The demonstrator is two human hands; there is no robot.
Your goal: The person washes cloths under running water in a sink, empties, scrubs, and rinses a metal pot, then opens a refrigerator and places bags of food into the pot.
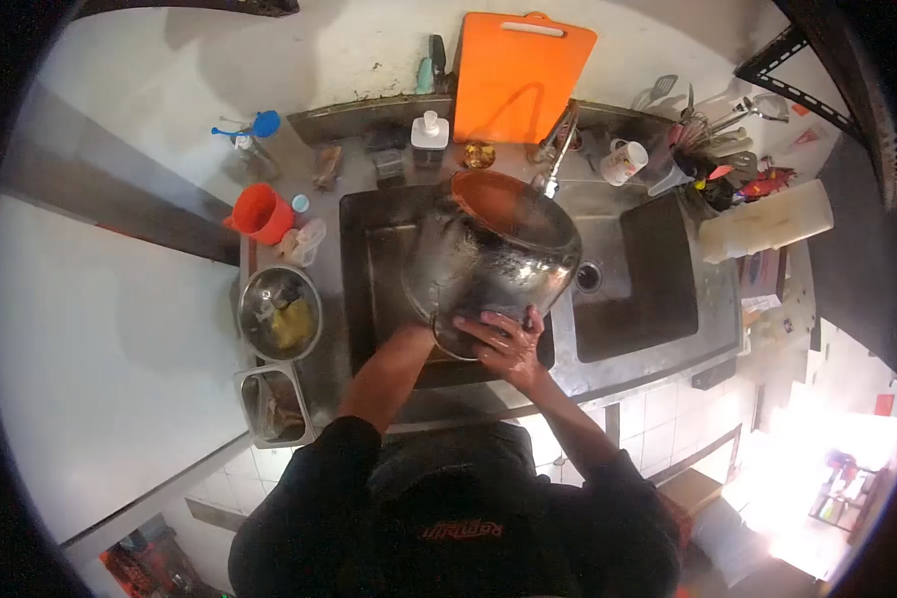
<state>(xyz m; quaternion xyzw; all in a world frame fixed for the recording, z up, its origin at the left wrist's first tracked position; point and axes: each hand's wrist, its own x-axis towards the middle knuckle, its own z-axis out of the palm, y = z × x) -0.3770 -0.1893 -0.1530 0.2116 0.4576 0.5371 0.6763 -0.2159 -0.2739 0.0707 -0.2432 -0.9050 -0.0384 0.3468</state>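
Note:
A large shiny metal pot (493,267) is tilted over the left sink basin (369,299), its wet surface reflecting orange. My right hand (508,346) presses against the near side of the pot, fingers spread along the metal and gripping it. Of my left hand (421,344) only the wrist area shows at the pot's lower left; its fingers are hidden by the pot. Behind the pot, the faucet (554,181) reaches down from the back of the sink.
An orange cutting board (523,75) leans on the wall beside a soap dispenser (430,132). To the left stand a red jug (261,213), a metal bowl (254,337) and a steel container (253,404). A mug (624,162) and several utensils (708,145) are at the right.

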